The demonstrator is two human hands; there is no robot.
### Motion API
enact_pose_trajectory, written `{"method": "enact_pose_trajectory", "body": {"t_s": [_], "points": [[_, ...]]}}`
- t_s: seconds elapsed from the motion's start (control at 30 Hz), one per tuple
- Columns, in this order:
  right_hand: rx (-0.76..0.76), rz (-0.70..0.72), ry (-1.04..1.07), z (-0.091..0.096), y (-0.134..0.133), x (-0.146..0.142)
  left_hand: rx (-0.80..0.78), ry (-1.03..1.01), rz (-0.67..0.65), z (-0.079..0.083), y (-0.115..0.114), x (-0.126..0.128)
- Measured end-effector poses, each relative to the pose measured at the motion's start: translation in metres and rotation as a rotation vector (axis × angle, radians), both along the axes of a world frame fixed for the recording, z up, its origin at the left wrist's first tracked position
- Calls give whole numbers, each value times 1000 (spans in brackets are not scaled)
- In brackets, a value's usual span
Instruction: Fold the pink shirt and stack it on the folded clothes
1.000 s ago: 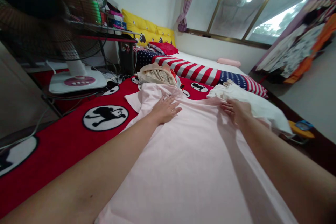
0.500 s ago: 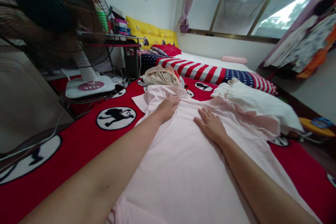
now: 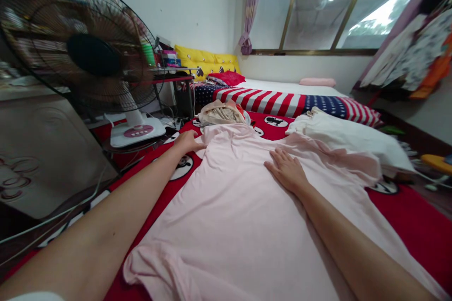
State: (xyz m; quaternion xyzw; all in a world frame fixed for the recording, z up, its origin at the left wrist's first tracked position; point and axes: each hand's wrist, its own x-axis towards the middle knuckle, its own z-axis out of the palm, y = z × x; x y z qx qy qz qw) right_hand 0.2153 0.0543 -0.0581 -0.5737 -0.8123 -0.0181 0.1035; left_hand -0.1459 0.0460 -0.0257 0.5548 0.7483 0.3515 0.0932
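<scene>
A pale pink T-shirt [image 3: 243,207] is spread over the red bedcover, with soft wrinkles around its collar and shoulders. At its far left sleeve is my left hand [image 3: 188,142], thumb and fingers closed on the sleeve's edge. My right hand [image 3: 287,169] lies flat on the upper part of the shirt, fingers stretched out and holding nothing. The shirt's lower left edge is bunched near me.
Beyond the shirt sits a pile of folded beige clothes [image 3: 222,114]. A white pillow [image 3: 349,138] lies at the right on the red bedcover [image 3: 416,216]. A standing fan [image 3: 93,54] is at the left. Another bed with a striped cover [image 3: 261,99] stands behind.
My left hand has moved left from the shirt's upper front to its far left sleeve and closed there. My right hand stays flat on the shirt. The view has shifted slightly.
</scene>
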Motion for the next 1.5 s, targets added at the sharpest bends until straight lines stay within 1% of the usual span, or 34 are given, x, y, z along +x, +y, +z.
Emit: {"method": "enact_pose_trajectory", "body": {"t_s": [0.1,0.17,0.27,0.37,0.47,0.5,0.57,0.63,0.7,0.73,0.77,0.8,0.83,0.87,0.9,0.93,1.0,1.07,1.1,1.17,1.27,1.33,1.4,1.5], "points": [[7,7,21,-1,1,1,-99,-34,-111,9,-15,-7],[7,14,33,-2,1,1,-106,-69,-126,21,-21,-9],[4,17,47,-1,1,1,-70,-127,-54,43,-22,-13],[7,18,59,0,-1,1,-10,-163,37,68,-16,-19],[18,26,70,1,-2,1,48,-160,60,94,-8,-12],[20,30,75,1,-2,1,64,-179,43,103,-6,-4],[24,38,88,2,-3,1,97,-281,-49,120,-4,21],[26,43,101,2,-2,2,136,-461,-220,137,-7,56],[24,49,112,1,-1,3,139,-522,-357,149,-17,92],[22,52,122,1,0,4,145,-548,-449,152,-24,108],[20,57,135,0,1,5,133,-594,-600,153,-33,121],[19,61,146,-1,2,6,101,-622,-715,152,-43,130],[21,64,160,-1,3,7,57,-630,-790,148,-53,134],[23,69,176,-2,4,8,1,-604,-818,141,-63,134],[24,78,193,-2,5,9,-59,-536,-795,131,-73,129],[24,87,213,-2,6,10,-119,-431,-738,120,-83,121],[17,107,267,-2,8,11,-222,-137,-589,95,-104,98],[8,108,312,-1,8,12,-324,124,-499,72,-128,74],[6,103,325,0,8,12,-372,225,-458,62,-141,64],[4,98,329,4,6,12,-463,328,-425,47,-168,47],[-10,66,315,14,2,6,-602,328,-424,36,-203,33],[-35,-4,311,21,-2,-1,-636,278,-455,31,-217,27],[-59,-71,316,28,-6,-12,-627,221,-480,27,-225,22],[-45,-121,363,36,-8,-30,-583,161,-506,23,-228,17]]}}
